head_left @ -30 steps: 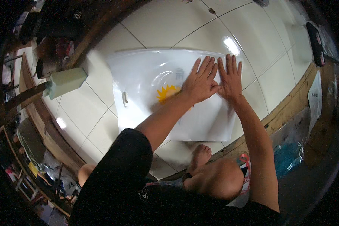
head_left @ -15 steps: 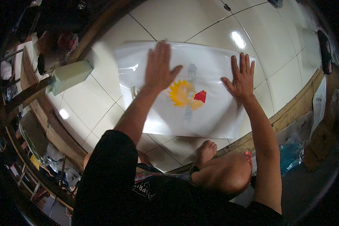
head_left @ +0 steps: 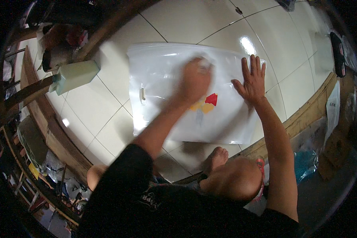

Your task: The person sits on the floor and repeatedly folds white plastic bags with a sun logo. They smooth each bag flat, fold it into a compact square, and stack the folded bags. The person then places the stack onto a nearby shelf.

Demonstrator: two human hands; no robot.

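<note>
A clear plastic sheet [head_left: 162, 55] or stack of sheets lies over a white surface on the floor in front of me. Yellow and orange shapes and a red patch [head_left: 211, 99] show on it, partly covered by my left arm. My left hand [head_left: 196, 77] is over the middle of the sheet, smeared by motion. Its fingers look drawn in, and a pale blurred patch shows at their tips. At the sheet's right edge my right hand [head_left: 252, 79] lies flat, fingers stretched and thumb out. A small, slim white object [head_left: 142, 95] lies near the sheet's left edge.
Pale floor tiles [head_left: 103, 103] surround the sheet. At the left, a pale green plastic container [head_left: 77, 76] lies beside wooden beams [head_left: 53, 127]. My bare foot [head_left: 217, 158] is close to the sheet's near edge. A blue plastic bag [head_left: 306, 164] lies at the lower right.
My left hand has moved right, from the sheet's upper left to its middle, and its spread fingers have drawn in. The white object is now fully uncovered. My right hand has hardly moved.
</note>
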